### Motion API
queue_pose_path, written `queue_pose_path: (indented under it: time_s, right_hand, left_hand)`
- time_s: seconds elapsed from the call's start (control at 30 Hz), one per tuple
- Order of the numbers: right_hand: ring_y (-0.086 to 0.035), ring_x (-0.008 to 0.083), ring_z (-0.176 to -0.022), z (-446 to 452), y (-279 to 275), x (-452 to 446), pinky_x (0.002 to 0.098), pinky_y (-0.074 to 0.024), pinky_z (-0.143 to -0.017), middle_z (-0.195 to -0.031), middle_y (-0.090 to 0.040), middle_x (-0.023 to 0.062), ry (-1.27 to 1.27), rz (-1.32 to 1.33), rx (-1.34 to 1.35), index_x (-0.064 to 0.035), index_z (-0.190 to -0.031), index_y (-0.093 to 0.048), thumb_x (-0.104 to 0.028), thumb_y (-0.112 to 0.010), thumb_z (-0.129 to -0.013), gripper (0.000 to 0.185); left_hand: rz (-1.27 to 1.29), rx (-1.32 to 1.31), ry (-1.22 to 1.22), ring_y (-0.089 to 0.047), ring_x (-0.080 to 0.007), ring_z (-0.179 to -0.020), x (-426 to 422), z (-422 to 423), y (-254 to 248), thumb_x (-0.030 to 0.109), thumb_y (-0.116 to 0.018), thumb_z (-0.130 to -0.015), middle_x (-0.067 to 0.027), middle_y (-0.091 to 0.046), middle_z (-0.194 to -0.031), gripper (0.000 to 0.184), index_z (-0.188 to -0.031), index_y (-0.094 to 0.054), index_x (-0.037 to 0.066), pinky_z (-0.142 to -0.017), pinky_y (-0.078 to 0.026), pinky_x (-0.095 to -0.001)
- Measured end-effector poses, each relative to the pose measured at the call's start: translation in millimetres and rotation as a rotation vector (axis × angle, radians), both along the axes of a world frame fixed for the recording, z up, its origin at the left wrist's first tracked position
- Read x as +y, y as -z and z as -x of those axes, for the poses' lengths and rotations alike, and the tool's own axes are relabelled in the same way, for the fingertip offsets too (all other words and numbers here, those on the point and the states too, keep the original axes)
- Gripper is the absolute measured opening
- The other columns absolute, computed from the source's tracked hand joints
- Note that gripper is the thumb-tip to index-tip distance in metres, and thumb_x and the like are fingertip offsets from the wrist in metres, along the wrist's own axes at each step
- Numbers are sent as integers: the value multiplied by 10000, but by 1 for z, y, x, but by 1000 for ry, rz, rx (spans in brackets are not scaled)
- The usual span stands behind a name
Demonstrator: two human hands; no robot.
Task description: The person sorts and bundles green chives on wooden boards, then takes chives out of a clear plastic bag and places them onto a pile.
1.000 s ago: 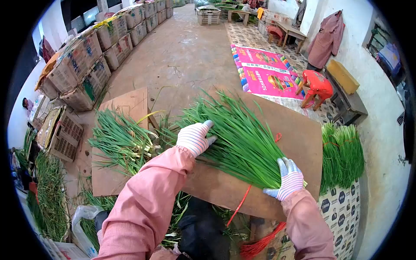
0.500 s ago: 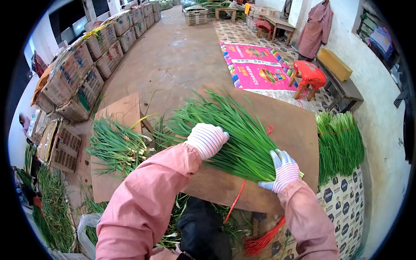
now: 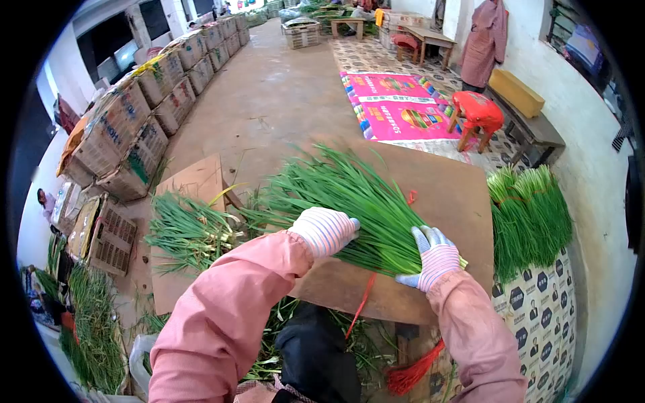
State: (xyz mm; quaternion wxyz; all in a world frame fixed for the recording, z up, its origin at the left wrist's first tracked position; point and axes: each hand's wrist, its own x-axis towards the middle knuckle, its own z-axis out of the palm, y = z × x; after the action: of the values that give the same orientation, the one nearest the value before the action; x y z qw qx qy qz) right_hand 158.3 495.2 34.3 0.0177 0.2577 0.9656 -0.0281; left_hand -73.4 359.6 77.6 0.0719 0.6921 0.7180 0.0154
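A large bundle of garlic chives [image 3: 363,218] lies slantwise on a brown board [image 3: 457,195], leaf tips at the far left, pale cut ends at the near right. My left hand [image 3: 326,232], in a striped glove, is closed over the near side of the leaves at mid-length; its fingertips are partly hidden. Around the stem end curls my right hand [image 3: 435,260], also gloved, thumb on the near side and fingers across the top. A red string [image 3: 361,305] passes beneath the bundle, its other end [image 3: 412,197] showing beyond it.
Looser chives [image 3: 191,228] lie on a board at the left. Tied chive bundles [image 3: 531,215] stand at the right. Red strings [image 3: 415,369] hang below the board's near edge. Stacked crates [image 3: 111,134] line the left wall. A red-covered stool [image 3: 477,114] and a bench [image 3: 531,127] stand beyond.
The view has shifted slightly. Both hands stay on the chives, and the right hand's fingers now reach a little farther over the stem end. The bundle lies nearly as before.
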Motion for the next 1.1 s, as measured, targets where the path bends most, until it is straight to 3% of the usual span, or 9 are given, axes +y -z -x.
queue_pose_path:
  time_s: [0.13,0.27,0.43,0.5,0.63,0.73,0.83,0.97,1.1]
  right_hand:
    - [-367,354,-1239,2,-5,-1,445,-323,-1022,-1348,-377,176,6,6,-34,-103,-1367,-304,-610,-716,-537,1056]
    - [-386,330,-1223,3,-2,-1,426,-346,-1012,-1322,-395,179,27,24,-17,-80,-1354,-308,-571,-738,-525,1055]
    - [-387,335,-1218,7,-2,-3,426,-349,-1011,-1319,-392,190,19,45,31,-65,-1339,-314,-543,-774,-483,1083]
    - [-386,345,-1217,7,-3,-7,414,-346,-1016,-1316,-390,199,52,55,34,-58,-1340,-309,-510,-797,-471,1095]
    - [-345,350,-1255,16,-12,-3,378,-300,-1054,-1363,-335,219,89,183,-68,-40,-1363,-276,-509,-813,-464,1148]
    - [-255,349,-1312,44,-39,-8,388,-232,-1089,-1418,-250,224,93,-31,-318,-39,-1372,-298,-550,-808,-455,1167]
    - [-336,366,-1250,127,-85,-79,424,-305,-1036,-1342,-360,230,-193,-123,24,-32,-1318,-375,-478,-738,-616,908]
    - [-427,359,-1184,254,-73,-192,416,-335,-1012,-1256,-471,206,-634,151,23,-50,-1283,-430,-412,-688,-702,732]
    - [-352,333,-1271,354,-24,-263,397,-321,-1034,-1350,-395,199,-677,120,-7,-64,-1358,-329,-527,-720,-635,943]
  left_hand:
    - [-65,54,-110,-606,-372,-683,-12,-11,13,215,-520,-828,-158,-609,-715,164,-862,-574,64,-572,-488,-439]
    - [-928,-744,-774,-587,-318,-683,-8,8,105,127,-575,-816,-175,-616,-784,117,-862,-599,22,-651,-470,-377]
    - [-788,-505,-637,-574,-200,-675,-162,-3,37,105,-583,-814,-121,-594,-742,118,-856,-596,-5,-634,-454,-303]
    - [-603,-632,-674,-608,-273,-732,-244,-14,56,135,-589,-803,-146,-622,-794,152,-891,-609,12,-684,-477,-321]
    - [389,-497,-531,-605,-340,-924,-387,-28,133,236,-601,-797,-202,-620,-991,376,-1135,-562,77,-792,-475,-392]
    - [268,-752,-648,-607,-325,-932,-418,-30,126,297,-586,-798,-186,-629,-1008,417,-1166,-557,104,-807,-476,-394]
    - [89,-737,-720,-597,-351,-929,-417,-17,111,328,-575,-805,-194,-624,-1001,419,-1161,-558,107,-808,-476,-398]
    - [-58,-944,-679,-606,-243,-913,-389,13,104,265,-600,-823,-157,-626,-1012,443,-1205,-514,58,-823,-468,-330]
    - [-266,-1300,-737,-567,-150,-975,-380,33,109,151,-596,-848,-87,-620,-1058,409,-1224,-493,30,-879,-447,-295]
